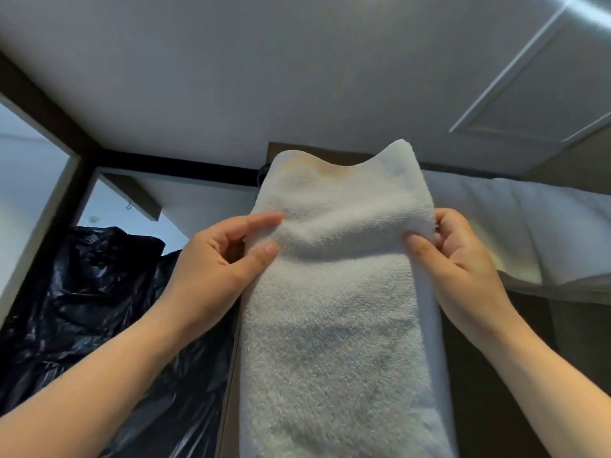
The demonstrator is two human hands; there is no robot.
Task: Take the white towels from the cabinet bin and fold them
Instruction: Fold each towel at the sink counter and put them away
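A white terry towel (pixel 340 325), folded into a long narrow strip, runs from the bottom of the view up to the middle. Its far end curls upward with two raised corners. My left hand (pixel 218 259) pinches the strip's left edge between thumb and fingers. On the opposite edge, at the same height, my right hand (pixel 459 266) grips the towel with its thumb on top. A shallow crease crosses the towel between the two hands. The surface under the towel is hidden.
A black plastic bag (pixel 99 309) fills the space at the left. More white folded linen (pixel 529 226) lies on a surface at the right. Dark frame edges (pixel 172 166) and white cabinet panels (pixel 297 77) stand behind.
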